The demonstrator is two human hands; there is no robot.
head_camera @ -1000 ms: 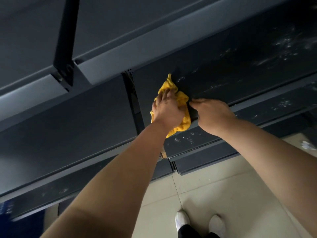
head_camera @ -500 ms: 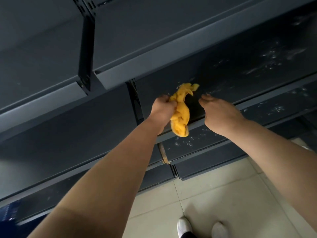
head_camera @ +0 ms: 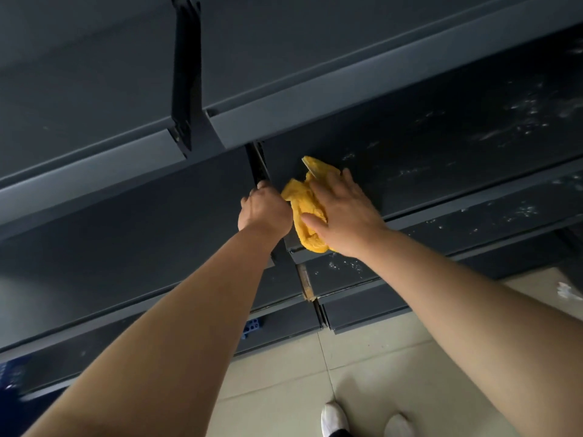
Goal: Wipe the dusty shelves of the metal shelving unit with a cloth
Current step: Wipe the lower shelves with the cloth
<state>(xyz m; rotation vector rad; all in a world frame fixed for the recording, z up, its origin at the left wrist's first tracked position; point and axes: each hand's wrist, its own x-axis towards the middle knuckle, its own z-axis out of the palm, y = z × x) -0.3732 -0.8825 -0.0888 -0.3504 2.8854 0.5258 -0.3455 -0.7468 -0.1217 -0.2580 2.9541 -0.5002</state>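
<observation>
Right-hand fingers (head_camera: 345, 184): lying straight and slightly spread, pressing flat; pinching nothing.

Right hand (head_camera: 344, 212): bearing palm-down on the cloth (head_camera: 304, 203), covering its right side.

Cloth: yellow and bunched; resting at the left end of the shelf (head_camera: 441, 159), one corner poking out past the fingertips, the near end drooping over the shelf's front lip.

Left hand (head_camera: 265, 209): sitting just beside the cloth on its left; fingers curling inward near the foot of the upright (head_camera: 259, 167); whether they are gripping the cloth's edge, the upright or nothing is not showing.

Shelf: dark metal; pale dust streaks (head_camera: 520, 121) lying to the right of the cloth and running toward the far right; more specks dotting the lower shelf (head_camera: 347, 266) beneath.

Floor (head_camera: 362, 357): pale tile; white shoes (head_camera: 334, 417) standing at the bottom edge.

Step in hand, as judged: a wiping pass is beginning from the shelf's left end, with most of the dust waiting to the right.

Doing it well, as judged: opening the bunched cloth out so more of it is meeting the metal; keeping the palm flat and the pressure even; drawing rightward in overlapping strokes; reaching to the back edge; turning to a clean face once it is loading up; steadying the body with the left hand.
</observation>
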